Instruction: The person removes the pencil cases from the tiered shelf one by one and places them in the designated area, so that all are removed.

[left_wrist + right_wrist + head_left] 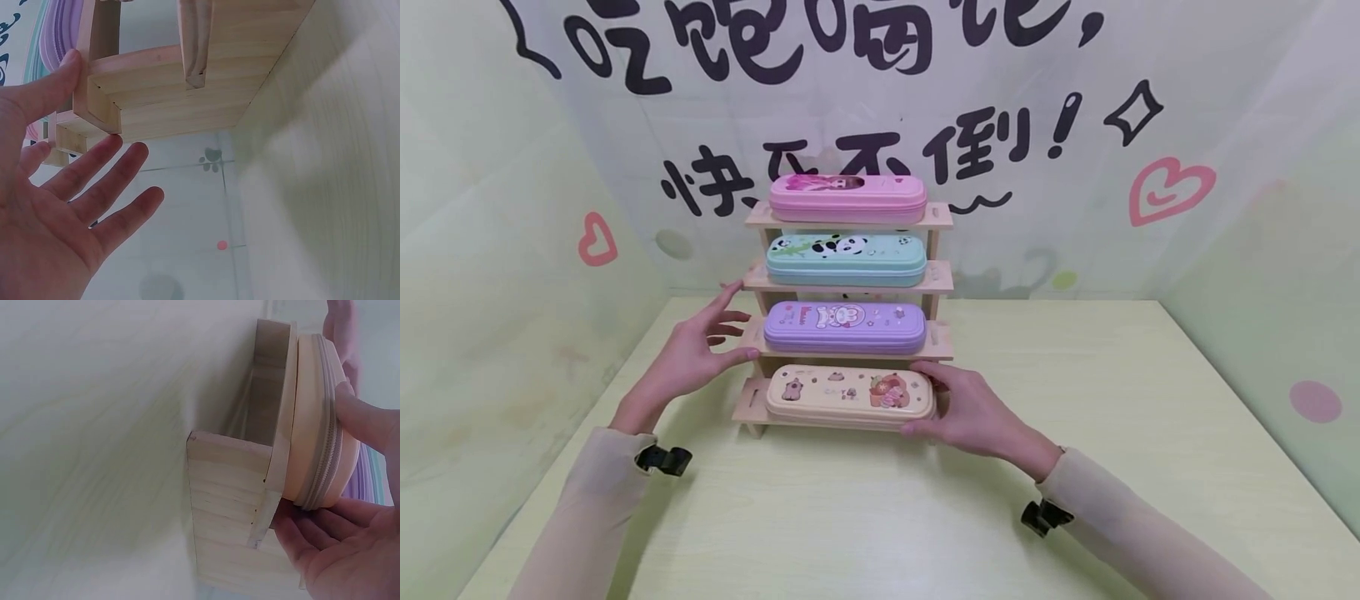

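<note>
A cream pencil case (850,393) with a zipper lies on the lowest shelf of a wooden stepped rack (751,402). My right hand (970,412) grips its right end, thumb on the near side and fingers around the far side. In the right wrist view the thumb presses by the zipper (330,437). My left hand (696,350) is at the rack's left side, fingers spread, with the thumb tip at the third shelf's edge. Above the cream case, a purple pencil case (844,327), a mint panda pencil case (846,260) and a pink pencil case (848,200) lie one per shelf.
The rack stands on a pale wood-grain table (1075,400). Behind it hangs a whitish backdrop (1045,183) with large black characters and pink hearts. Similar pale panels rise along the left and right sides of the table.
</note>
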`<state>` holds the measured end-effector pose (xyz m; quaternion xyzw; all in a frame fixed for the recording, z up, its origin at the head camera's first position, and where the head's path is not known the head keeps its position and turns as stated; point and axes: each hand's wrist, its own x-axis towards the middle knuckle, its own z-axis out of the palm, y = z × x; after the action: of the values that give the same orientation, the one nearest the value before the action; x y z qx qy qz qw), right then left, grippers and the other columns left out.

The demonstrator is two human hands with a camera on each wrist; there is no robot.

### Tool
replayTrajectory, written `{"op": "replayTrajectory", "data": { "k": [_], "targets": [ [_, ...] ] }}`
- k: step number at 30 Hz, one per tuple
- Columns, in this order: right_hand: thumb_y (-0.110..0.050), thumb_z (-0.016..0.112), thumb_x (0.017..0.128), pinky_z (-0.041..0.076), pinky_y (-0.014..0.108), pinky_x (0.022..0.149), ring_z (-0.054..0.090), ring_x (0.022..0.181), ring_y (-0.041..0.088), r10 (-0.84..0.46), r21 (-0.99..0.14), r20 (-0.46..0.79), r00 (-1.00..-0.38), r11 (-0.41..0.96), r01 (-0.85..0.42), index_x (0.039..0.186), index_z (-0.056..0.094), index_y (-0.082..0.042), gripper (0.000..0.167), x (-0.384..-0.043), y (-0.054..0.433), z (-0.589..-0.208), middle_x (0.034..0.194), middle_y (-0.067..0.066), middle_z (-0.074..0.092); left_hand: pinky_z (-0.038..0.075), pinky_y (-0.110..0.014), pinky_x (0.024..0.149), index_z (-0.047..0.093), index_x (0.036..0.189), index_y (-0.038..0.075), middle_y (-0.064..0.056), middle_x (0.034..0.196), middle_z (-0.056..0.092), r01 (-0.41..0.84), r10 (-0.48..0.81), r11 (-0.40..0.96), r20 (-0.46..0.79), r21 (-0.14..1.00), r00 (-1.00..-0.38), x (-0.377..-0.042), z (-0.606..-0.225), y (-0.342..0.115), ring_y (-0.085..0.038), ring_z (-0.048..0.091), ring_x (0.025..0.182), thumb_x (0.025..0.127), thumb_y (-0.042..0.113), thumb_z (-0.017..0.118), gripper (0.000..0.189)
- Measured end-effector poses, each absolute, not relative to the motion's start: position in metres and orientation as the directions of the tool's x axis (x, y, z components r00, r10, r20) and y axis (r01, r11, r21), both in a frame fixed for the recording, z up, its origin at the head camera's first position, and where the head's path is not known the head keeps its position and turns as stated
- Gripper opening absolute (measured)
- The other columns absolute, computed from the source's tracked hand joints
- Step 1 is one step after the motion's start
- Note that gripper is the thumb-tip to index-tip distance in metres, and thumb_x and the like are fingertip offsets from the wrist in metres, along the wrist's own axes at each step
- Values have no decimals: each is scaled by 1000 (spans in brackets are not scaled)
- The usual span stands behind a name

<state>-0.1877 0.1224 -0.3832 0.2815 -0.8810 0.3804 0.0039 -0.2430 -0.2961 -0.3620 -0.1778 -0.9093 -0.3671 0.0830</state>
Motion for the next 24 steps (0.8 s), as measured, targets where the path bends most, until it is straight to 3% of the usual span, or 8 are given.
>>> {"op": "replayTrajectory", "data": {
  "k": [5,13,19,24],
  "targets": [
    [-33,97,78,59,46,88,68,100,17,-502,-676,211,-838,544,-496,147,57,4,88,-190,121,-383,130,12,70,49,-62,103,16,170,36,-23,141,62,382,261,667,280,639,-924,-243,-362,-296,-47,63,123,90,23,88,109],
    [-30,98,76,58,43,81,66,95,15,-468,-684,247,-849,536,-494,138,66,-4,75,-185,126,-384,124,2,71,49,-63,103,16,170,37,-24,142,62,379,260,671,276,638,-925,-244,-363,-296,-47,63,122,90,22,88,109],
    [-29,99,75,57,50,86,67,98,17,-429,-721,236,-872,524,-454,135,68,-9,70,-180,136,-386,122,-1,71,50,-61,102,17,170,37,-23,141,62,378,257,671,278,638,-926,-244,-364,-298,-45,64,121,90,24,89,109],
    [-28,99,74,56,49,87,67,101,20,-408,-728,235,-882,528,-438,137,67,-9,73,-176,151,-387,126,1,70,50,-61,103,18,170,38,-23,141,63,383,260,657,281,650,-924,-245,-364,-300,-45,65,121,89,25,89,108]
  ]
}}
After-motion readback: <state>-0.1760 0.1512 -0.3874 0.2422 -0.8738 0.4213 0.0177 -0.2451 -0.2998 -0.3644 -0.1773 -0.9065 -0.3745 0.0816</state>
